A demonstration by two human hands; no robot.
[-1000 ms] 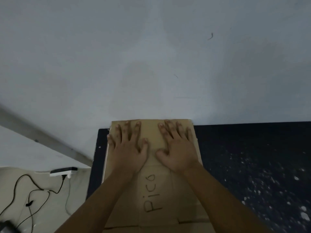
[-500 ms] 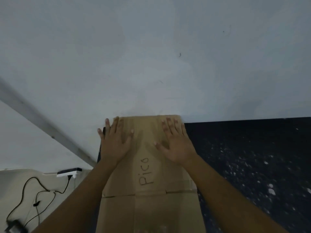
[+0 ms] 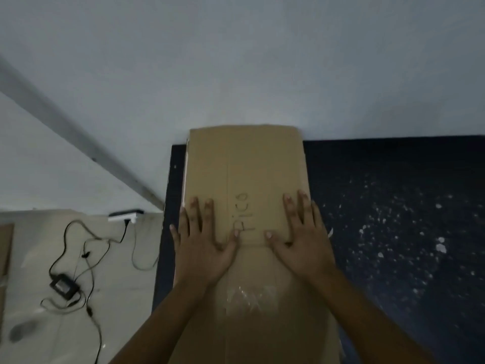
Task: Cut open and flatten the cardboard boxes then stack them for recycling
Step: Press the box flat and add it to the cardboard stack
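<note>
A flattened brown cardboard box (image 3: 246, 164) lies on the dark speckled table (image 3: 393, 232), its far edge against the wall. "Pico" is handwritten near its middle, and a strip of clear tape shines lower down. My left hand (image 3: 202, 245) presses flat on the cardboard's left side, fingers spread, the little finger past the edge. My right hand (image 3: 301, 240) presses flat on the right side, fingers straight. The thumbs point at each other across the fold line. A pale edge under the left side hints at another sheet beneath.
A grey wall (image 3: 236, 61) rises behind the table. On the pale floor at left lie a white power strip (image 3: 126, 216), tangled black cables and a black adapter (image 3: 63, 283). A cardboard piece (image 3: 5, 248) shows at the far left edge.
Both hands have slid back toward me along the cardboard, from its far end to the fold line below the writing, and moved wider apart. The view tipped down.
</note>
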